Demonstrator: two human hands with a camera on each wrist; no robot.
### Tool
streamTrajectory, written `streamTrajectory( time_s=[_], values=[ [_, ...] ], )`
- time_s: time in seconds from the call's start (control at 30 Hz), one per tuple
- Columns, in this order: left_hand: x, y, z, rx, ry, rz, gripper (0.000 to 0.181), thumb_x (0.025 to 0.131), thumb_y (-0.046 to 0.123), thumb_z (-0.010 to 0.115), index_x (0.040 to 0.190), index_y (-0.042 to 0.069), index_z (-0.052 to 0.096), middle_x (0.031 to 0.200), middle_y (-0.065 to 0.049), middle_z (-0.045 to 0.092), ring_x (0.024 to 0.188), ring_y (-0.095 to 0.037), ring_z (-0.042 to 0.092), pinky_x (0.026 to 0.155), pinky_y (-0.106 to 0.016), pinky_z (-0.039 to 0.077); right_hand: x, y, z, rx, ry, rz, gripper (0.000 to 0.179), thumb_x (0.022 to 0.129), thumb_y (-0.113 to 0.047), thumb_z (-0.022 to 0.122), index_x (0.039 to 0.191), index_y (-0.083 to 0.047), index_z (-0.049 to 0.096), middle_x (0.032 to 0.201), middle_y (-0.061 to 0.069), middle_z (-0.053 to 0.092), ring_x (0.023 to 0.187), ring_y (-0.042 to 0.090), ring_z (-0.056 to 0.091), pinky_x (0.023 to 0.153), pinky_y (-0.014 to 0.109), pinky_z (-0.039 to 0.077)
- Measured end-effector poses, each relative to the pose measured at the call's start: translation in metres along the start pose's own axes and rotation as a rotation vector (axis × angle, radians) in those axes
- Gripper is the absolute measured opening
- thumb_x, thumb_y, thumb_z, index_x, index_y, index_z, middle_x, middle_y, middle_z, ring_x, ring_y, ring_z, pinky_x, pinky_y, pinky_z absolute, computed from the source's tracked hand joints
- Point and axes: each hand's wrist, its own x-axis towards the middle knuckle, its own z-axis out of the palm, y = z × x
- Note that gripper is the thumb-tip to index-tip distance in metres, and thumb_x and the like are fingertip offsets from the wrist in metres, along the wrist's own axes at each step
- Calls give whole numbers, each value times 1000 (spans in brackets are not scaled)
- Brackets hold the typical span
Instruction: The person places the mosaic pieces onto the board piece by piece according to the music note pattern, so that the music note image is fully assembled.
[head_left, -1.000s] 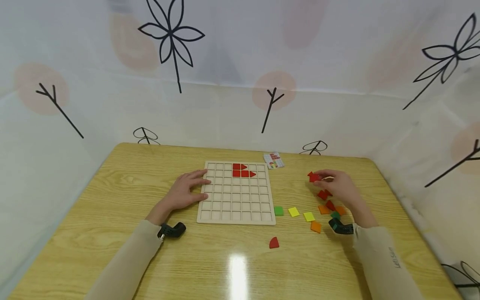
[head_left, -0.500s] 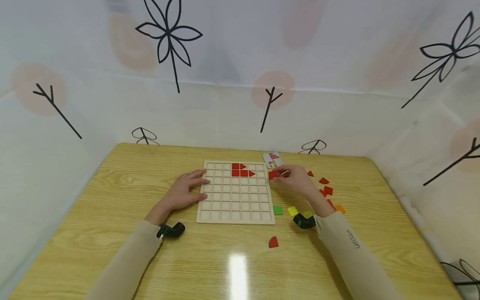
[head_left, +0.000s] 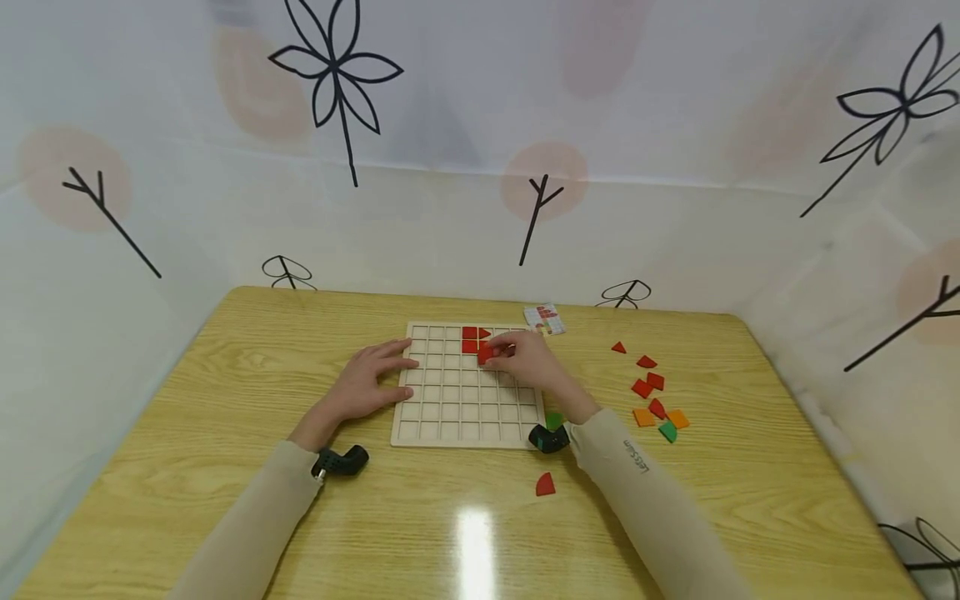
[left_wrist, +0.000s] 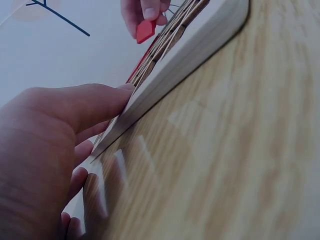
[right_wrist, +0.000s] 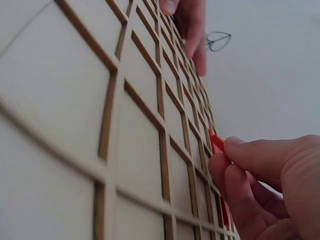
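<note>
A wooden grid board (head_left: 450, 412) lies on the table. My left hand (head_left: 367, 381) rests along its left edge, thumb and fingers spread at the rim. Over the upper part of the grid, my right hand (head_left: 531, 362) pinches a red square tile (head_left: 485, 356) between thumb and fingers; the left wrist view shows that tile (left_wrist: 145, 31) tilted above the board. Red square pieces (head_left: 469, 333) and a red triangle (head_left: 483, 333) sit in cells at the top, just left of and behind the held tile. The right fingers hide part of the row there.
A small pattern card (head_left: 543, 319) lies behind the board. Loose red tiles (head_left: 642, 388), orange tiles (head_left: 643, 417) and a green piece (head_left: 668, 431) lie to the right. A green square (head_left: 553, 420) shows beside the right wrist; a red quarter circle (head_left: 545, 484) lies in front.
My right hand has carried the red square leftward from the loose tiles to above the grid. Its forearm now covers the yellow tiles. The left hand has stayed at the board's edge.
</note>
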Motion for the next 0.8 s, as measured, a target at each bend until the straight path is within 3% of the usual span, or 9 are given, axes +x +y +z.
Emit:
streamTrajectory(
  time_s=[0.4,0.8],
  values=[
    [1,-1,0,-15,-8,-8,47,90,36,73,133,16,66,157,-8,38,143,-37,31,114,-61,16,8,-9,23,-3,-7,15,24,89,-15,76,111,-7,73,85,0,64,76,15,57,70,29,48],
    [1,-4,2,-10,-9,-9,48,91,37,72,133,17,65,158,-6,37,143,-36,31,114,-61,16,8,-7,27,-14,15,-10,23,90,-14,75,112,-8,74,85,-1,63,75,15,57,70,30,48]
  ],
)
